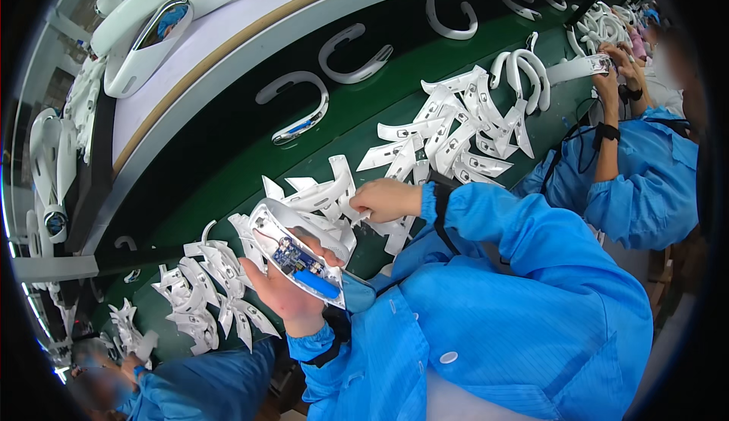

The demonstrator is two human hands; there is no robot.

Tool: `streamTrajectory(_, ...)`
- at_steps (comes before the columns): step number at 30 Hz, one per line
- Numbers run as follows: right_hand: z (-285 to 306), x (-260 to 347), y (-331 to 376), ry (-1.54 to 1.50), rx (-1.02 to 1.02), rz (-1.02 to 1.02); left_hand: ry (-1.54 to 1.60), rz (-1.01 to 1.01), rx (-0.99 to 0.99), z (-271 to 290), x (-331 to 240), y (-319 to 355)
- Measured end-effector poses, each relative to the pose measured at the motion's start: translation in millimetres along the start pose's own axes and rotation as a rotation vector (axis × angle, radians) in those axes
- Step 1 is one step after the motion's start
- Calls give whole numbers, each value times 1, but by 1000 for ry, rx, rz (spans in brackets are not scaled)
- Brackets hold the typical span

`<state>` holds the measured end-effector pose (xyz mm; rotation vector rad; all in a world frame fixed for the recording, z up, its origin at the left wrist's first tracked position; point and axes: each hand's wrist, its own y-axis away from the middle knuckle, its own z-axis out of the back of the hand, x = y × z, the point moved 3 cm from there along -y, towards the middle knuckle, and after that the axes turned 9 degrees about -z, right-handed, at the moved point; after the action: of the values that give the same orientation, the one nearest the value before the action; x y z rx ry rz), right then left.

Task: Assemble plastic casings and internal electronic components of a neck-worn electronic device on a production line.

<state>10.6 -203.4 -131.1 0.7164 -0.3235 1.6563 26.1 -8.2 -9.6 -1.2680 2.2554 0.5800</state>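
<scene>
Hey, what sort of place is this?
Probably an electronics assembly line: the left hand holds an open, curved white plastic housing with a blue circuit board; loose white plastic pieces are heaped on a green worktop; and a blue-smocked co-worker works alongside.

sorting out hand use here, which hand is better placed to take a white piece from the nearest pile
Probably the right hand: it is among the loose white pieces, though its grip is unclear. The left hand is occupied, holding a white shell with an exposed blue circuit board.
</scene>
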Motion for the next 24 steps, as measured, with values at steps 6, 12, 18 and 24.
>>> streamTrajectory(6,141,62,57,117,-671,76,67,94,47,-16,-1,3)
streamTrajectory(12,114,113,64,59,-780,335,58,47,-275,-30,25,-8)
streamTrajectory(18,73,113,63,-36,-554,428,-276,38,-102,-10,32,-6)
streamTrajectory(24,84,98,74,-789,-214,375,-134,15,-82,-16,34,-9)
